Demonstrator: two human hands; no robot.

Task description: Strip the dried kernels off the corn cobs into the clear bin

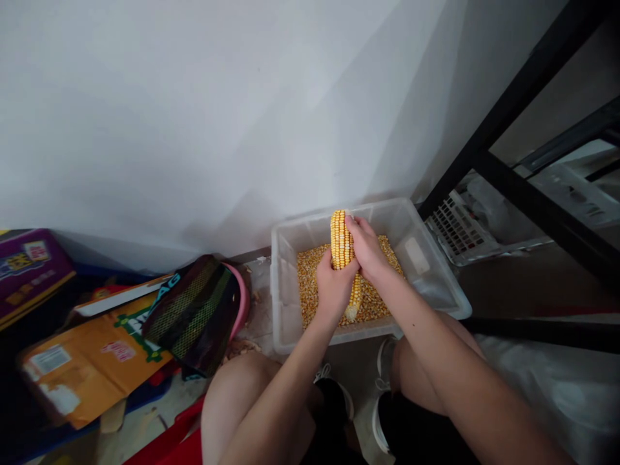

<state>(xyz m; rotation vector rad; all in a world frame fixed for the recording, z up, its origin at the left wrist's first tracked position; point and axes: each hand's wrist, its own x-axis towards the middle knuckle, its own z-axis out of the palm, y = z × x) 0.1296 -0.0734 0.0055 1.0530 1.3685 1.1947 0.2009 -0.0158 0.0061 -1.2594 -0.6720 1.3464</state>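
Corn cob (pixel 341 248) stands nearly upright over the clear plastic bin (pixel 290 284) of loose kernels (pixel 310 284), its long axis running away from me; I've got my left hand (pixel 333 287) wrapped around the lower half, my right hand (pixel 367 248) clasping the upper side; rows look dry, yellow, mostly intact

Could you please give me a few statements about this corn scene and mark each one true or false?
1. Both the left hand and the right hand grip the corn cob. True.
2. The clear plastic bin holds water. False: it holds loose kernels.
3. The cob is held over the bin. True.
4. The cob is stripped bare. False: rows of kernels still cover it.
5. The orange cardboard box lies right of the bin. False: it lies to the left.
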